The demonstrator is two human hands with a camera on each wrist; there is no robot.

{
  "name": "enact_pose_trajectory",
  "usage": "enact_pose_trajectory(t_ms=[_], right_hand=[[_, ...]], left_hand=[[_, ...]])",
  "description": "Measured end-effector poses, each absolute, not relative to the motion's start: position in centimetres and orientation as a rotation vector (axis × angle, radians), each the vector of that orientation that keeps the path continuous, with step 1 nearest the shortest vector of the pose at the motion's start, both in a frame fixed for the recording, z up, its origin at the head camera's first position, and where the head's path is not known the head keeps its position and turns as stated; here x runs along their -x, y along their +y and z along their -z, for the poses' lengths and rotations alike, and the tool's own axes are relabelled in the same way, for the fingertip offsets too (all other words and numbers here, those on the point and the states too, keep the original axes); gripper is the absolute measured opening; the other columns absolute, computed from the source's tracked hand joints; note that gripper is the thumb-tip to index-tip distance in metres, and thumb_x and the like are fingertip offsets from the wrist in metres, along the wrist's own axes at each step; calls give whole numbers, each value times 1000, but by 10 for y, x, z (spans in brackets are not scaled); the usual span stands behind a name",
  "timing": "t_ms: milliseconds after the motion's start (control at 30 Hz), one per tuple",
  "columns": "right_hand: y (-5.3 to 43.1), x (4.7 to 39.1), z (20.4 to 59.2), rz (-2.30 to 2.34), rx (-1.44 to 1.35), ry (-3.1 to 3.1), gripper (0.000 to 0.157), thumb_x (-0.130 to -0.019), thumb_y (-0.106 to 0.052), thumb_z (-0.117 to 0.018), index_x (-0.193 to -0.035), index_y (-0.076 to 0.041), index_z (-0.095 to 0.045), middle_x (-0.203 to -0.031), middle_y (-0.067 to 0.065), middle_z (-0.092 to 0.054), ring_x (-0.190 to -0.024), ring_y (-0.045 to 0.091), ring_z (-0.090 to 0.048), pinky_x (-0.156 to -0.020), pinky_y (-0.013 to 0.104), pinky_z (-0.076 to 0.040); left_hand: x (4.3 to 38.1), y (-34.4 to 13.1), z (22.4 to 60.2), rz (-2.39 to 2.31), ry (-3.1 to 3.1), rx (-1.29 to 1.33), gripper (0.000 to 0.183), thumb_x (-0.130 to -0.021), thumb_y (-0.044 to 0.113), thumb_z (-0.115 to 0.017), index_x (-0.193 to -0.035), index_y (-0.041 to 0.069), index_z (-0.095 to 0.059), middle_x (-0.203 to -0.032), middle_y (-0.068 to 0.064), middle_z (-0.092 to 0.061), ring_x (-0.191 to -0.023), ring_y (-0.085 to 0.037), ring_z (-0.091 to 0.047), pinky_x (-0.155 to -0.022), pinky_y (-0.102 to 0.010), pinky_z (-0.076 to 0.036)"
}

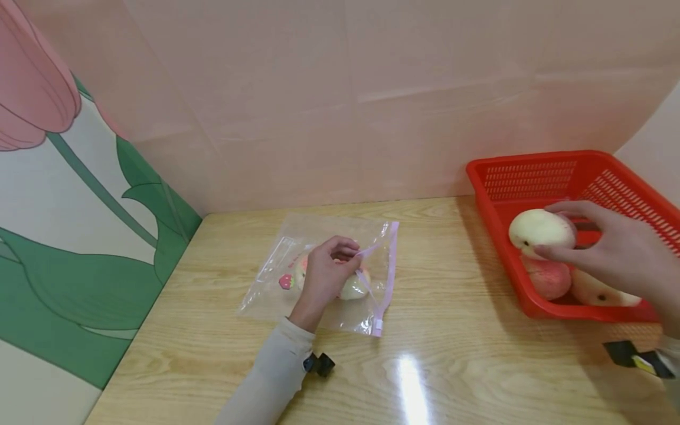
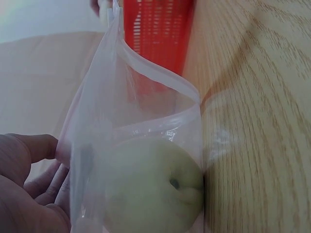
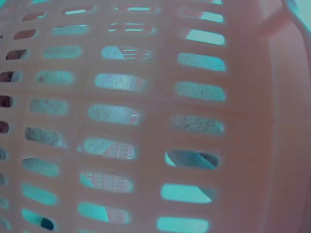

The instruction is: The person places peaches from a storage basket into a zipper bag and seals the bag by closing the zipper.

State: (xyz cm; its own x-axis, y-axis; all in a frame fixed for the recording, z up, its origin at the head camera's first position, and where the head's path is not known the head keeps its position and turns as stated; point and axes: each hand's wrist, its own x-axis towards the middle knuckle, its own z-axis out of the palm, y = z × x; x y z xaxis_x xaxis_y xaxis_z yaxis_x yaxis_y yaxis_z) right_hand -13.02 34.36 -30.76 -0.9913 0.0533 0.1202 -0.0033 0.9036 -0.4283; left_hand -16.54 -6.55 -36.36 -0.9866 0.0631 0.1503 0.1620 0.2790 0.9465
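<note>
A clear zip bag [image 1: 276,265] with a lilac slider closure lies on the table, its mouth facing right and held apart. My left hand [image 1: 326,271] pinches the upper layer of the bag near the mouth. Inside it a pale peach [image 2: 150,189] shows, partly covered by the hand in the head view. At the right, my right hand [image 1: 611,248] grips a cream-coloured peach [image 1: 536,230] between thumb and fingers, over the red basket [image 1: 504,277]. Beneath are a pinkish peach [image 1: 549,277] and a yellowish one [image 1: 600,292]. The right wrist view hides the hand.
Slotted basket wall [image 3: 160,107] fills the right wrist view. The wooden table [image 1: 441,354] meets a pinkish covered wall [image 1: 340,118] at the back. A panel with a painted tulip [image 1: 58,283] borders the table's left side.
</note>
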Motion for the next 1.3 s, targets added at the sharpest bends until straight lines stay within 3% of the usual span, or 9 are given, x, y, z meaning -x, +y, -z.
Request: enact_pose_trajectory(t_ms=[133,533,767,1000,1167,1233,1300], right_hand=[[342,129,308,-673,43,-2932,78,-79,-53,-79,-138,-11,-49,-126,34,-57,-111,49,-51,-69,49,-40],[337,128,303,-690,-13,-2933,82,-76,-50,-83,-141,-13,-47,-126,31,-59,-108,52,-57,-64,34,-41],[331,128,304,-655,-4,-2924,94,-68,-53,-87,-141,-9,-46,-126,29,-55,-103,49,-55,-63,39,-45],[327,127,303,-643,10,-2892,91,-68,-51,-88,-139,-9,-49,-125,29,-56,-100,52,-59,-58,26,-39],[323,125,302,-690,10,-2900,94,-69,-52,-87,-144,-11,-46,-132,29,-51,-102,56,-59,-52,30,-45],[320,124,301,-714,4,-2896,94,-70,-52,-86,-145,-13,-46,-133,28,-51,-101,55,-60,-51,29,-45],[318,122,302,-757,-10,-2887,90,-69,-52,-87,-143,-19,-48,-131,24,-55,-96,40,-67,-50,25,-43]], left_hand=[[166,-66,364,1821,-2451,216,16,-85,3,-75,-100,1,-70,-93,-14,-74,-83,-15,-67,-75,-22,-56],[166,-65,363,1825,-2445,218,14,-85,2,-75,-99,3,-71,-93,-14,-74,-84,-18,-68,-75,-22,-57],[165,-65,362,1835,-2446,206,15,-85,2,-75,-99,2,-71,-94,-15,-74,-85,-20,-68,-75,-24,-57],[166,-65,362,1843,-2445,217,17,-85,1,-74,-101,0,-70,-94,-15,-74,-82,-16,-68,-73,-22,-57],[166,-65,361,1850,-2449,205,16,-85,2,-74,-101,0,-70,-94,-14,-74,-80,-14,-67,-70,-21,-57],[165,-65,361,1857,-2452,190,15,-85,2,-74,-100,2,-70,-94,-14,-74,-79,-14,-67,-70,-22,-57],[165,-65,362,1859,-2459,174,14,-85,2,-75,-98,4,-71,-94,-14,-75,-79,-14,-67,-70,-22,-57]])
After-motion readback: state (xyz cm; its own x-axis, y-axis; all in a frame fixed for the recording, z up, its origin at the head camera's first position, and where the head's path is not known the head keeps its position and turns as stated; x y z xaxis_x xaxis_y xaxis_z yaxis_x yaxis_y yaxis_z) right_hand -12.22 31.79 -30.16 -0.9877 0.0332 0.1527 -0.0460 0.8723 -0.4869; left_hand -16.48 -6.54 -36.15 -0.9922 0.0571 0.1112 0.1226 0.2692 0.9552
